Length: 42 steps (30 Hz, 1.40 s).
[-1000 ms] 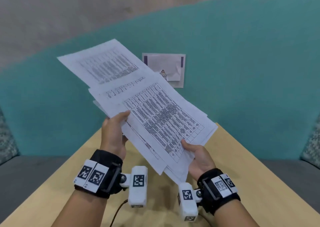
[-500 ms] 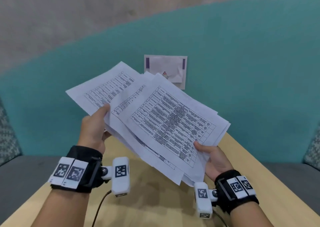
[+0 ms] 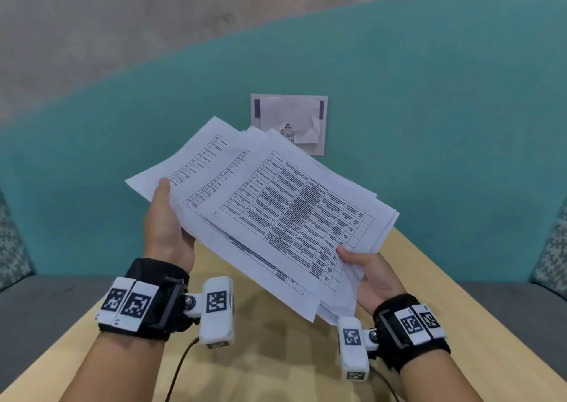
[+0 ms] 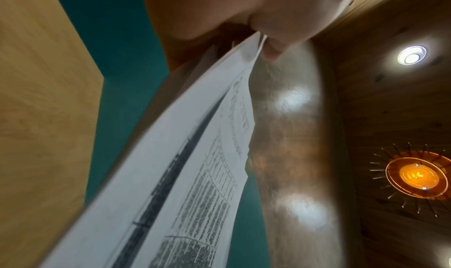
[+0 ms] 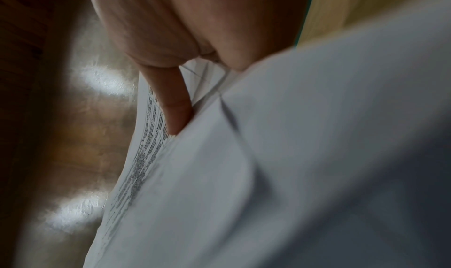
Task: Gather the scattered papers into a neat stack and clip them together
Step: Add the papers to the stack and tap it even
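Observation:
A fanned bundle of several white papers [image 3: 276, 211] printed with tables hangs in the air above the wooden table [image 3: 276, 355]. My left hand [image 3: 167, 217] pinches the bundle's left edge, thumb on top. My right hand [image 3: 372, 274] pinches the lower right corner, thumb lying on the top sheet. In the left wrist view the papers [image 4: 185, 175] run out from under the thumb of my left hand [image 4: 266, 39]. The right wrist view shows my right hand [image 5: 178, 106] with its thumb pressed on the sheets [image 5: 268, 175]. The sheets are askew, edges not lined up. No clip is in view.
A teal padded bench back [image 3: 429, 125] rises behind the table, with a paper notice [image 3: 290, 124] stuck on it. Grey seat cushions [image 3: 46, 303] flank the table left and right. Cables trail from both wrist cameras over the tabletop.
The far left sheet has slid in toward the rest, so the fan is narrower. My left hand shifted along the left edge; the right hand keeps its hold on the lower corner.

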Motion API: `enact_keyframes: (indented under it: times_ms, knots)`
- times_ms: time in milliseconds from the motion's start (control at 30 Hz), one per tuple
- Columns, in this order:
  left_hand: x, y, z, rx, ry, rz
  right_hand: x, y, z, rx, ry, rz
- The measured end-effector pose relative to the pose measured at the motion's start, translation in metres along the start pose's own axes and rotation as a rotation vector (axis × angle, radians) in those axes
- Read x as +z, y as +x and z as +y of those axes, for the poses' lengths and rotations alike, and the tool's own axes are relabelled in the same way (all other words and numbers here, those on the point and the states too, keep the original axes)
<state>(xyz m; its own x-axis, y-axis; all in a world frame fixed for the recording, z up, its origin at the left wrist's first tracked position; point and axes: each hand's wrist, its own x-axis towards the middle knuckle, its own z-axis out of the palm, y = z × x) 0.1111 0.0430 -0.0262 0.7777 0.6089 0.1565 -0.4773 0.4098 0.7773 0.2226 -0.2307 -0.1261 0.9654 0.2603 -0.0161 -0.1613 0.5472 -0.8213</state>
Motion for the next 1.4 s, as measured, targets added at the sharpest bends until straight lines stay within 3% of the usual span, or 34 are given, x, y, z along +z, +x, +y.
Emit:
enact_keyframes:
  times_ms: [67,200,333,467,633,733,867,1033,1267,1400]
  knots:
    - [-0.004,0.004,0.001,0.0,-0.005,-0.007,-0.004,0.0,-0.005,-0.008,-0.008,0.015]
    - [-0.022,0.015,0.01,0.0,0.001,0.108,-0.019,0.0,-0.017,-0.047,-0.006,0.042]
    - [-0.041,0.025,0.02,0.022,0.248,0.147,-0.031,-0.008,-0.036,-0.131,-0.093,0.05]
    - [-0.052,0.028,0.023,0.024,0.481,0.03,-0.03,-0.019,-0.056,-0.266,-0.225,0.002]
    - [-0.059,0.029,0.007,-0.13,0.537,-0.239,-0.028,-0.024,-0.066,-0.363,-0.398,-0.115]
    - [-0.058,0.027,-0.015,-0.244,0.672,-0.316,-0.026,-0.024,-0.066,-0.399,-0.451,-0.15]
    - [-0.057,0.025,-0.035,-0.363,0.632,-0.365,-0.027,-0.023,-0.062,-0.379,-0.509,-0.159]
    - [-0.046,0.026,-0.032,-0.18,0.665,-0.35,-0.025,-0.02,-0.06,-0.442,-0.472,-0.103]
    - [-0.019,0.015,-0.009,0.314,0.683,-0.305,-0.016,-0.017,-0.06,-0.595,-0.403,0.031]
    - [-0.018,0.016,-0.023,0.362,0.7,-0.326,-0.023,-0.011,-0.054,-0.582,-0.378,0.114]
